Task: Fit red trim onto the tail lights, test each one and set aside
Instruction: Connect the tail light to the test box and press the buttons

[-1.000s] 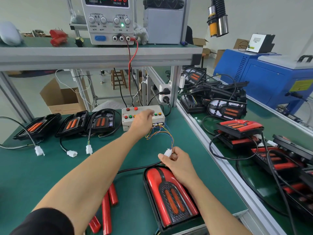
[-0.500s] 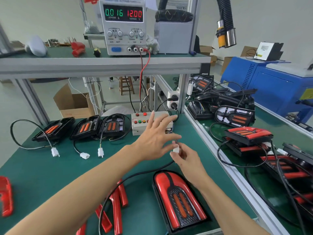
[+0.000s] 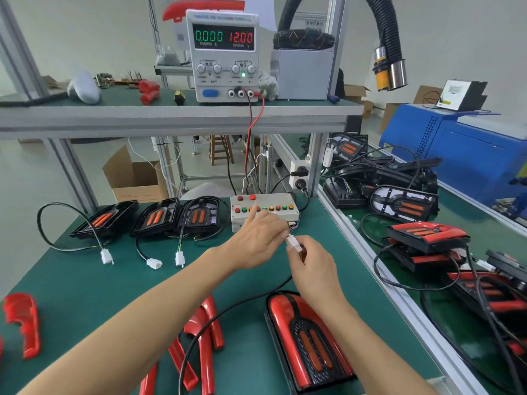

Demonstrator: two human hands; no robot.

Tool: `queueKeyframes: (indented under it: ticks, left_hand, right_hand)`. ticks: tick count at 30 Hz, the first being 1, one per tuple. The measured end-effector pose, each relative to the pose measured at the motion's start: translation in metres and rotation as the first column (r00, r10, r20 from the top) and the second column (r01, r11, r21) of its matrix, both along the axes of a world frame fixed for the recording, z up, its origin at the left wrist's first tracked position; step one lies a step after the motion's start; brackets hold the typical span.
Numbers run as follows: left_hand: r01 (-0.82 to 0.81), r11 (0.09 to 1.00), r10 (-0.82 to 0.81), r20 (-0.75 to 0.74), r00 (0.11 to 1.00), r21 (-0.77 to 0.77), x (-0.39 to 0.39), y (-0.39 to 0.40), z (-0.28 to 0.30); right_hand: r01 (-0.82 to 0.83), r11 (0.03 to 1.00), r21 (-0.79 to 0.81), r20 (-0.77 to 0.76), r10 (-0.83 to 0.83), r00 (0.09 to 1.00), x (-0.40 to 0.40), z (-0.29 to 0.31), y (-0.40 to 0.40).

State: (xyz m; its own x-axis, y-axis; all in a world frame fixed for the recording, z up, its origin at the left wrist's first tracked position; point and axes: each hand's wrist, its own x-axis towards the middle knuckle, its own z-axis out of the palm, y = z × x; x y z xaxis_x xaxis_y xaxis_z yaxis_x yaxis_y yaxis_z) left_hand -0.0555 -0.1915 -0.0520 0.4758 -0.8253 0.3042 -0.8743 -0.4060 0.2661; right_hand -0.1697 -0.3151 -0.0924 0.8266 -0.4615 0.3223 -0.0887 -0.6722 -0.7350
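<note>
A tail light [image 3: 308, 337] with red trim fitted lies at the near edge of the green bench. Its black cable runs up to a white connector [image 3: 293, 244] held in the air in front of the test box [image 3: 266, 205]. My right hand [image 3: 312, 270] pinches the connector from the near side. My left hand [image 3: 256, 242] pinches its far end, where the box's coloured wires come out. Three black tail lights without trim [image 3: 155, 219] sit in a row at the back left. Loose red trim pieces [image 3: 204, 332] lie under my left forearm.
The power supply [image 3: 225, 52] on the upper shelf reads 0.000 and 12.00. A pile of trimmed tail lights [image 3: 425, 238] with tangled cables fills the bench to the right, past an aluminium rail [image 3: 370, 258]. Another red trim [image 3: 24, 320] lies at far left.
My left hand left the test box buttons and came down to the connector, joining my right hand. The current reading fell to 0.000. The view tilted upward.
</note>
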Motion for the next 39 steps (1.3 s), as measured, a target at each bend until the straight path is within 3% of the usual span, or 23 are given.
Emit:
queueKeyframes:
  ticks: [4,10,16,27,31,36,39]
  left_hand:
    - [0.036,0.998,-0.038,-0.049,0.998,-0.044,-0.002,0.000,0.003]
    - [0.074,0.997,-0.073,0.056,0.996,-0.029,-0.001,0.004,0.003]
    - [0.093,0.993,-0.089,0.044,0.995,-0.075,-0.002,0.003,0.004]
    - [0.048,0.995,-0.047,0.011,0.999,-0.084,0.016,0.010,-0.011]
    - [-0.032,0.999,0.032,0.088,0.996,-0.006,0.027,0.021,-0.020]
    - [-0.125,0.967,0.075,0.220,0.972,0.221,0.032,0.038,-0.034]
    - [-0.137,0.986,0.113,0.223,0.968,0.097,0.022,0.048,-0.034]
  right_hand:
    - [0.019,0.999,-0.051,-0.015,-0.020,1.000,0.004,0.004,0.010]
    - [0.005,1.000,-0.008,-0.012,-0.005,1.000,0.005,0.002,0.019]
    - [0.083,0.994,-0.076,-0.035,-0.085,0.996,0.007,0.004,0.025]
    - [0.126,0.978,-0.165,-0.086,-0.142,0.986,0.003,0.004,0.024]
    - [-0.021,1.000,-0.008,-0.111,0.020,0.994,0.005,0.001,0.014]
    - [-0.089,0.969,0.230,-0.177,0.132,0.975,0.004,-0.006,0.001]
    - [-0.090,0.967,0.240,-0.192,0.139,0.972,0.004,-0.011,0.000]
